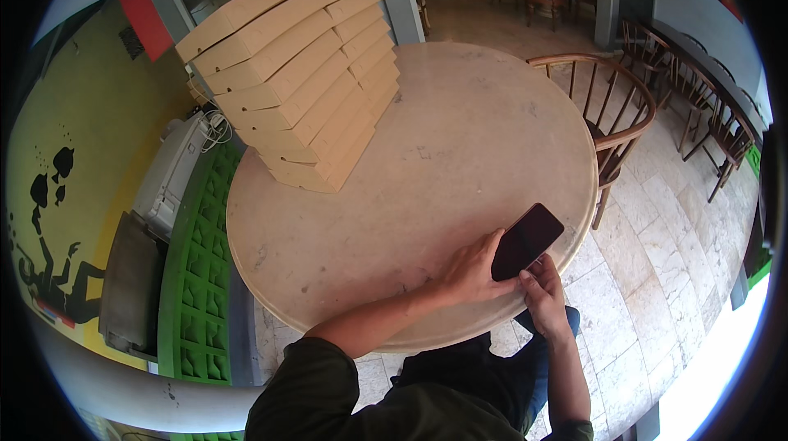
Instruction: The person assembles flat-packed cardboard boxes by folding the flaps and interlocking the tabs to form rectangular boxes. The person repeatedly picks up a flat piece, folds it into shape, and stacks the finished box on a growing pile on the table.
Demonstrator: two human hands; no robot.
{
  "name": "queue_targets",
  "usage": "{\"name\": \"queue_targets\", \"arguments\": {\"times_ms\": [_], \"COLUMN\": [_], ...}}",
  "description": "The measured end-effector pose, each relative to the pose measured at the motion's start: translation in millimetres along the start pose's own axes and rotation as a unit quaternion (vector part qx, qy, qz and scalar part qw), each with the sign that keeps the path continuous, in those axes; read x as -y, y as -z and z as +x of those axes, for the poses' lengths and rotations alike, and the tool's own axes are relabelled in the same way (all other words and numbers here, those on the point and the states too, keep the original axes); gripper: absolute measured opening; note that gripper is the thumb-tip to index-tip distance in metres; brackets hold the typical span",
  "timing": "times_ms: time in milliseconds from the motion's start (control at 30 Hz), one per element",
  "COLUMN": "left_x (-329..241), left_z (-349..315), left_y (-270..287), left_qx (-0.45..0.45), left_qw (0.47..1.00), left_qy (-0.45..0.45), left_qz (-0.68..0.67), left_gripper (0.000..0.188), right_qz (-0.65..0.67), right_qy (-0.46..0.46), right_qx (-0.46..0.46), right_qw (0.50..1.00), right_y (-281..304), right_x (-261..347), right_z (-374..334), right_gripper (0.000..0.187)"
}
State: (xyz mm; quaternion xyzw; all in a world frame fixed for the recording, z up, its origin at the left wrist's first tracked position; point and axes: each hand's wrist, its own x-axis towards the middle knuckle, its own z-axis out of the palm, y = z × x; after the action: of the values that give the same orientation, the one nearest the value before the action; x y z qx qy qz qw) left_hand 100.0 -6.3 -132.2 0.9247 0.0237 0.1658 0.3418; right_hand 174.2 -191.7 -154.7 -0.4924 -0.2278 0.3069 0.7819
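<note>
A dark-screened smartphone (528,241) is held tilted above the near right edge of the round table (443,162). My left hand (474,269) grips the phone along its left side, fingers closed behind it. At its lower right corner, my right hand (542,287) pinches the phone between thumb and fingers. The screen looks black. Part of the phone's back and some fingertips are hidden.
Flat brown cardboard boxes (287,71) stand in tall stacks on the table's far left. A wooden chair (616,104) is close to the right rim. Green blocks (197,277) and a metal case (168,170) are at the left; more chairs (698,80) line the right.
</note>
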Motion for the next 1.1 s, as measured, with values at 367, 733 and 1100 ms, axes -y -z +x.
{"name": "queue_targets", "arguments": {"times_ms": [367,733,1100], "left_x": [0.1,-2.9,0.6], "left_z": [-0.4,-1.4,-3.1], "left_y": [-0.3,0.9,-5.4], "left_qx": [0.004,0.007,-0.025], "left_qw": [1.000,1.000,0.999], "left_qy": [0.000,0.007,-0.020], "left_qz": [0.006,-0.013,-0.015], "left_gripper": [0.101,0.102,0.100], "right_qz": [0.004,-0.009,-0.058], "right_qy": [0.001,0.005,0.039], "right_qx": [0.005,0.002,-0.024], "right_qw": [1.000,1.000,0.997], "right_y": [2.0,-0.4,-3.2], "right_x": [-1.3,-0.5,-6.1], "right_z": [0.1,0.0,0.0], "right_gripper": [0.054,0.058,0.053]}}
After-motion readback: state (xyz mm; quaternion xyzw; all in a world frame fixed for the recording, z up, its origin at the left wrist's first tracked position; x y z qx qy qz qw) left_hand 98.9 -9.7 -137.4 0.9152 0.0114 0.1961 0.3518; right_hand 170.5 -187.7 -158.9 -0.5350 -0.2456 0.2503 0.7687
